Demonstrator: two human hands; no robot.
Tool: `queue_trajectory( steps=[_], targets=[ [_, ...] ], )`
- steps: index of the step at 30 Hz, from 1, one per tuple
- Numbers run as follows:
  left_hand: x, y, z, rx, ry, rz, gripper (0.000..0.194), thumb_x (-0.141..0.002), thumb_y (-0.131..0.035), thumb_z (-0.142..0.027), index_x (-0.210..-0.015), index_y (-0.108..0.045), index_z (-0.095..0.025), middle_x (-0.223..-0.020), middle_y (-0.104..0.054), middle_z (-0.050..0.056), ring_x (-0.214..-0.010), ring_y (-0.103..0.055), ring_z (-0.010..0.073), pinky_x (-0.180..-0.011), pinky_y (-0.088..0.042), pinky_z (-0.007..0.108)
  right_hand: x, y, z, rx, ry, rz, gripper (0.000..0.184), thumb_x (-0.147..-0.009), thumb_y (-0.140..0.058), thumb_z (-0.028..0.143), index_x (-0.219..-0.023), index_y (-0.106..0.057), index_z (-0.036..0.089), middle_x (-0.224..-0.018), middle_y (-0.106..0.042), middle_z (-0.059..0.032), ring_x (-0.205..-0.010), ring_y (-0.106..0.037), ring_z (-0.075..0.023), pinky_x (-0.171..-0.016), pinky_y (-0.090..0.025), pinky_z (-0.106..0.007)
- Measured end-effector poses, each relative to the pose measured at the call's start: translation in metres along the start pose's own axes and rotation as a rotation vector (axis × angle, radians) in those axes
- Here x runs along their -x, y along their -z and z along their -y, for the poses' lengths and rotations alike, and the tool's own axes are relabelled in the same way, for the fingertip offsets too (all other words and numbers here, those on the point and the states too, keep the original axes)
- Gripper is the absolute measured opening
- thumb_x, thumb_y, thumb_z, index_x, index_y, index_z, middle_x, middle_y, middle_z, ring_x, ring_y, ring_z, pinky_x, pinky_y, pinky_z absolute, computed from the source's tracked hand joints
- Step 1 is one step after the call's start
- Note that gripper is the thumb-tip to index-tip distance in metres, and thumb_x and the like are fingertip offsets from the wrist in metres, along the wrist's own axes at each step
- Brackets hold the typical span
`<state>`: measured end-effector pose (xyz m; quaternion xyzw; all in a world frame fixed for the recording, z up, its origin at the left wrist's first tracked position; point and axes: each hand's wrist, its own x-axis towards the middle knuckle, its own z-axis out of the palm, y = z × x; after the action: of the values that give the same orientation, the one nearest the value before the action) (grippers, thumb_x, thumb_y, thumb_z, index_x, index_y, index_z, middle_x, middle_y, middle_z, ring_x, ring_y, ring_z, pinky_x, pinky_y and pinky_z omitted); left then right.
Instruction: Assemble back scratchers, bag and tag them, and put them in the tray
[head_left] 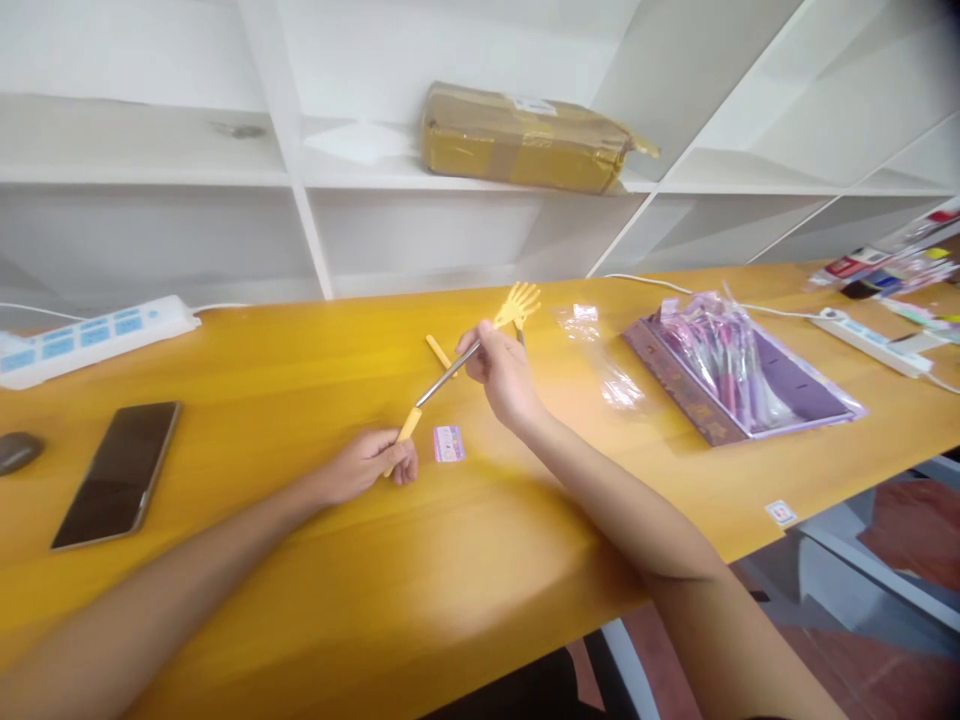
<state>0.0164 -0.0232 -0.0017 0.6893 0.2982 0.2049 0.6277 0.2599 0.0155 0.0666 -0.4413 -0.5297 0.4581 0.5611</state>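
A telescopic back scratcher (442, 382) with a yellow handle, a metal rod and a yellow hand-shaped head slants across the middle of the table. My left hand (369, 464) is closed around its handle at the lower end. Near the head, my right hand (507, 374) grips the upper part of the rod. Behind my right hand lies another yellow handle (439, 353), seemingly of a second back scratcher, partly hidden by that hand. A small pink and purple card (448, 443) lies flat just right of my left hand.
Clear plastic wrapping (616, 375) lies right of my hands, beside a purple box (795, 375) holding several wrapped items. A phone (118, 475), a dark mouse (18, 452) and a power strip (101, 338) are at left. Another power strip (874, 343) is at right. A taped carton (525, 140) sits on the shelf.
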Motion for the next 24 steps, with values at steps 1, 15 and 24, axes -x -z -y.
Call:
queue_trajectory(
  steps=[1,15,24],
  targets=[
    [0.000,0.000,0.000,0.003,0.000,0.003,0.044,-0.107,-0.047,-0.051,-0.088,-0.065,-0.016,-0.086,-0.073,0.007,-0.074,-0.064,0.0169,-0.071,-0.051,0.030,0.000,0.001,0.002,-0.053,-0.034,0.012,0.063,-0.093,-0.053,0.081,-0.083,-0.060,0.019,-0.058,-0.030,0.0035,-0.051,-0.031,-0.0090,-0.049,-0.024,-0.023],
    [0.001,-0.003,0.003,0.062,-0.012,0.020,0.036,-0.109,-0.044,-0.049,-0.121,-0.057,-0.017,-0.085,-0.076,0.006,-0.071,-0.068,0.0163,-0.069,-0.054,0.029,0.017,-0.008,0.006,0.012,0.053,0.192,0.060,-0.098,-0.050,0.076,-0.086,-0.058,0.017,-0.055,-0.047,0.0027,-0.046,-0.049,-0.0092,-0.045,-0.039,-0.022],
    [0.000,-0.005,0.008,0.190,-0.032,-0.005,0.039,-0.109,-0.045,-0.048,-0.138,-0.041,-0.022,-0.103,-0.074,0.008,-0.071,-0.071,0.0161,-0.067,-0.058,0.031,0.009,-0.005,0.004,-0.086,0.007,0.091,0.062,-0.093,-0.056,0.079,-0.083,-0.056,0.017,-0.058,-0.044,0.0030,-0.046,-0.050,-0.0084,-0.040,-0.038,-0.021]
  ],
)
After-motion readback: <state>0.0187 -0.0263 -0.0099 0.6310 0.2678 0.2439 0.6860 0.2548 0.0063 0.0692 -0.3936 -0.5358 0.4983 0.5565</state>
